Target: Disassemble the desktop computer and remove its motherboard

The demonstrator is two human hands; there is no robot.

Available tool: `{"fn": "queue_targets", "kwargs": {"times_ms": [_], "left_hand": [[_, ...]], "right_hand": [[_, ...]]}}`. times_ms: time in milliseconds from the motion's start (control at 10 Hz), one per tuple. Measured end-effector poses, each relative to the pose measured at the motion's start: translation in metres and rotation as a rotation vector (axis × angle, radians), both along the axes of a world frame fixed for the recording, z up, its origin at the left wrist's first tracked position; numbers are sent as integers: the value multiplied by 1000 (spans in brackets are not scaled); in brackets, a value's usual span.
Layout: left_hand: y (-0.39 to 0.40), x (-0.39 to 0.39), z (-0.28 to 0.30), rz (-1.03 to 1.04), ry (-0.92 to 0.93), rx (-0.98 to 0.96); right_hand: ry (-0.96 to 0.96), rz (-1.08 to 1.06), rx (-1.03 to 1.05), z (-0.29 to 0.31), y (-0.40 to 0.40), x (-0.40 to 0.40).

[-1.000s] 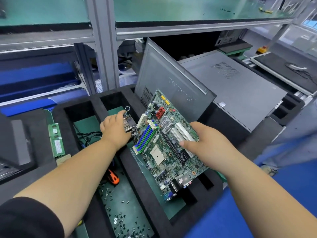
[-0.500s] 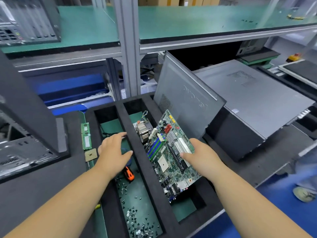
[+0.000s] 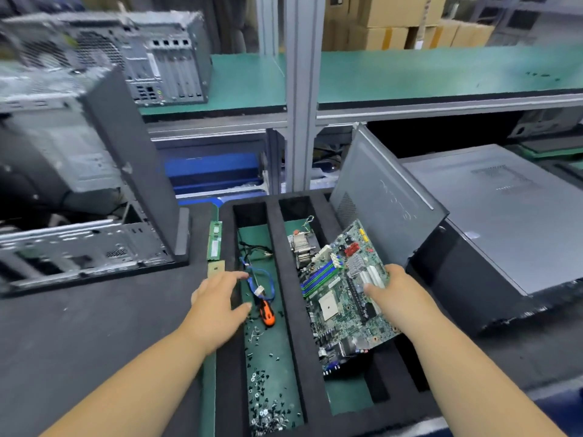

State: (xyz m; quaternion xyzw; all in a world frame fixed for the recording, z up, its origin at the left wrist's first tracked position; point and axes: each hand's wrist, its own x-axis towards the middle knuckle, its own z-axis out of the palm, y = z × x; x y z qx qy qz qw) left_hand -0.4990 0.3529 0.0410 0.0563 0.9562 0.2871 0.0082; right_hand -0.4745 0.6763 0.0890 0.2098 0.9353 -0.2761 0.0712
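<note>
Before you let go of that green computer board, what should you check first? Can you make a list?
1. Right hand grips the motherboard: ok.
2. Motherboard over the right foam compartment: ok.
3. Board lying flat: not ok, it tilts, with its far edge up by the heatsink.
4. Left hand free to help: ok, open, holding nothing.
5. Side panel leaning behind stays clear of the board: cannot tell.

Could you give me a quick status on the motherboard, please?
Right hand grips motherboard, tilted in foam tray. Left hand open, empty. Heatsink beneath board's far end.
</note>
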Motion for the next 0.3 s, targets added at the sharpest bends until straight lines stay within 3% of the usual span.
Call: {"fn": "queue_targets", "kwargs": {"times_ms": [200,300], "left_hand": [[-30,31,16,103,-3,-56],[-45,42,26,114,26,-40]], "right_hand": [[-91,51,49,3,-3,-3],[-44,49,73,10,-14,-3]]}}
